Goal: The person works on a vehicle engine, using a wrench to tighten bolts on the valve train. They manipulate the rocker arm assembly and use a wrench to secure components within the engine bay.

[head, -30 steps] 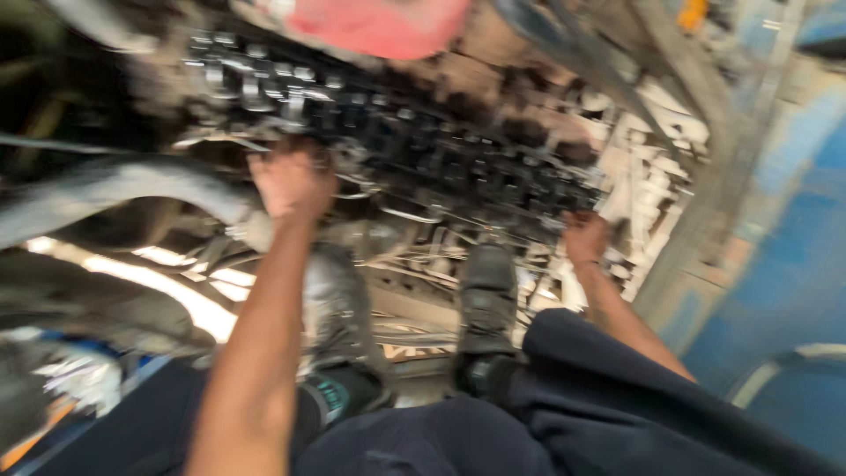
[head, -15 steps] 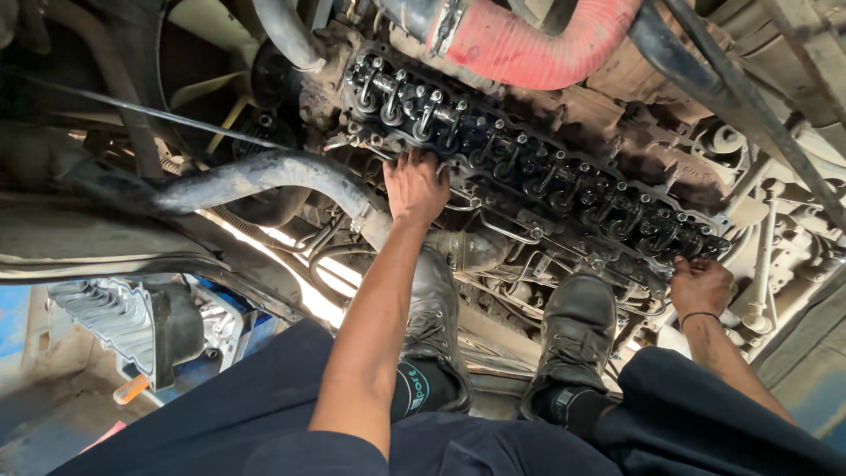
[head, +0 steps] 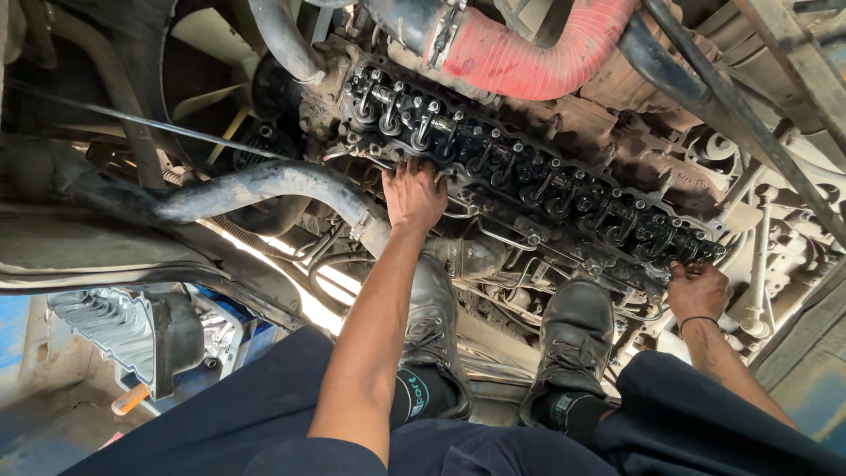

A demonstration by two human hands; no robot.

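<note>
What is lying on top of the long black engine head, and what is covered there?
On the engine head sit rows of exposed rocker arms. The left hand and right hand grip its near edge. The red hose covers its far side.

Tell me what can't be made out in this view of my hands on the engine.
- Head view: left hand fingertips, tucked under the cylinder head edge.
- Head view: whether the right hand grips anything; its fingers curl out of sight.
- Head view: red hose upper end, cut off by the top edge.
- Head view: engine base, hidden by the black boots.
</note>
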